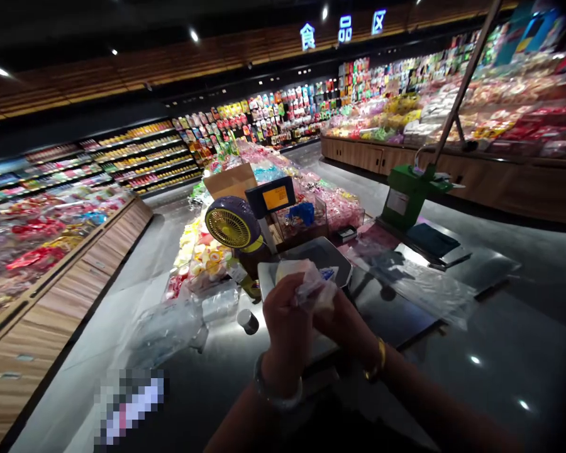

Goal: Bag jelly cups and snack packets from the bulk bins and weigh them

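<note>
A clear, crumpled plastic bag (317, 290) is bunched up between my two hands, with a patch of blue print on it. My left hand (287, 314) is closed around the bag's left side, thumb on top. From the right, my right hand (346, 318) grips the bag lower down; its fingers are partly hidden behind the plastic. Directly beneath is the weighing scale's tray (342, 258), and behind it stands the scale's lit orange display (277, 197). What the bag contains, if anything, I cannot make out.
A small fan (233, 223) stands left of the scale, near a short cylinder (248, 321). Loose plastic bags (170, 327) lie to the left. On the right are a green box (400, 198) with a pole and a dark notebook (432, 240). Candy displays (330, 201) stretch behind.
</note>
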`<control>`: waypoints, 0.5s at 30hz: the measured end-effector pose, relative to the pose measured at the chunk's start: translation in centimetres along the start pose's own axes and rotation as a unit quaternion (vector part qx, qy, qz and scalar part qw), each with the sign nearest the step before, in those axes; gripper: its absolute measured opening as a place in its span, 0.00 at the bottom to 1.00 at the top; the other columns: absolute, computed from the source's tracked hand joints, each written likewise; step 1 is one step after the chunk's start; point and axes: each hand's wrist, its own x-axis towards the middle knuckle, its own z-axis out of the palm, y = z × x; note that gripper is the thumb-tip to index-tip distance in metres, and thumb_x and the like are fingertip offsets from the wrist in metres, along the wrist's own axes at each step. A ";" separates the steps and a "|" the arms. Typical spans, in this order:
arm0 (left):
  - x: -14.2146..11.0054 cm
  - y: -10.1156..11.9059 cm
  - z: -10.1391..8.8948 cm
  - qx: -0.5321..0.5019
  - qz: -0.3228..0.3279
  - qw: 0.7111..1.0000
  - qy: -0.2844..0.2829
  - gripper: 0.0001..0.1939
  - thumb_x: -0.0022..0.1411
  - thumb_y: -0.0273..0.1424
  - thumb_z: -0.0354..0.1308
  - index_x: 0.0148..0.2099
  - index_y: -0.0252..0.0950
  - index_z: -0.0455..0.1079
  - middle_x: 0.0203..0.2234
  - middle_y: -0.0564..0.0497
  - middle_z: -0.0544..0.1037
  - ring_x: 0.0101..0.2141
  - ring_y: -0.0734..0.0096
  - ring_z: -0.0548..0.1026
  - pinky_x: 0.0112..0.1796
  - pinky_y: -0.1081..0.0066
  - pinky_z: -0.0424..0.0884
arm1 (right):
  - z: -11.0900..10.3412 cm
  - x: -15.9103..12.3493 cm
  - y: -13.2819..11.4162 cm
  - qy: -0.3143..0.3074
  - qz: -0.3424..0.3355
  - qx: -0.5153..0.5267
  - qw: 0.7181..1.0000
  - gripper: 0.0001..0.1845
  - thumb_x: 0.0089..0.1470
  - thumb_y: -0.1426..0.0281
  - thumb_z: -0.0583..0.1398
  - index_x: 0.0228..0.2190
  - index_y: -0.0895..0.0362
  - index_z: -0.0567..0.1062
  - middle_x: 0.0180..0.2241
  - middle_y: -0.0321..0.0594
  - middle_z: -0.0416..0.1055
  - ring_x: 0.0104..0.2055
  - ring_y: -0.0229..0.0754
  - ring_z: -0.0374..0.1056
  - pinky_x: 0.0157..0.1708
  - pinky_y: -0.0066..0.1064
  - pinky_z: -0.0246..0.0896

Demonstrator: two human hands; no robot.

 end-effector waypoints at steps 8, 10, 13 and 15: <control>7.8 -7.8 1.2 -0.112 -0.100 0.988 -0.035 0.15 0.45 0.28 0.73 0.39 0.38 0.81 0.33 0.51 0.84 0.35 0.67 0.80 0.40 0.70 0.75 | -0.8 10.3 8.7 -0.042 0.089 0.084 0.992 0.34 0.46 0.70 0.64 0.56 0.54 0.70 0.55 0.44 0.71 0.57 0.52 0.67 0.58 0.46 0.62; 8.6 -9.6 1.6 -0.138 -0.118 0.983 -0.039 0.15 0.44 0.28 0.72 0.39 0.37 0.81 0.33 0.51 0.84 0.35 0.67 0.80 0.41 0.70 0.75 | -0.4 11.9 10.6 -0.048 0.120 0.097 0.987 0.29 0.46 0.72 0.61 0.53 0.54 0.73 0.52 0.42 0.74 0.53 0.49 0.70 0.54 0.42 0.66; 8.9 -11.9 2.1 -0.157 -0.158 0.974 -0.050 0.14 0.44 0.29 0.71 0.38 0.37 0.80 0.33 0.49 0.84 0.35 0.65 0.80 0.39 0.68 0.75 | 0.5 13.3 12.9 -0.063 0.144 0.084 0.984 0.23 0.48 0.73 0.57 0.47 0.55 0.77 0.47 0.42 0.77 0.50 0.47 0.72 0.52 0.40 0.67; 8.7 -12.9 2.4 -0.149 -0.175 0.972 -0.049 0.14 0.45 0.30 0.70 0.38 0.36 0.80 0.33 0.48 0.84 0.35 0.64 0.80 0.38 0.67 0.75 | 1.1 13.6 14.0 -0.080 0.149 0.070 0.983 0.20 0.49 0.73 0.56 0.44 0.55 0.78 0.45 0.43 0.78 0.48 0.47 0.73 0.51 0.41 0.67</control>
